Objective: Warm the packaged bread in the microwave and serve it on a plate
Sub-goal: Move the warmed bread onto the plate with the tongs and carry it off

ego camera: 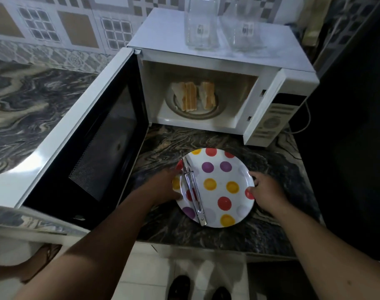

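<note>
Two toasted bread slices [193, 96] sitting inside open white microwave [217, 61], round polka-dot plate [225, 174] with metal tongs [193, 191] being gripped at rims, left hand [165, 187] and right hand [267, 189] fingers curled on edges.

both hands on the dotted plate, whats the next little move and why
Probably pick up the tongs lying across the plate: the bread sits in the open microwave, and the left hand is right beside them.
</note>
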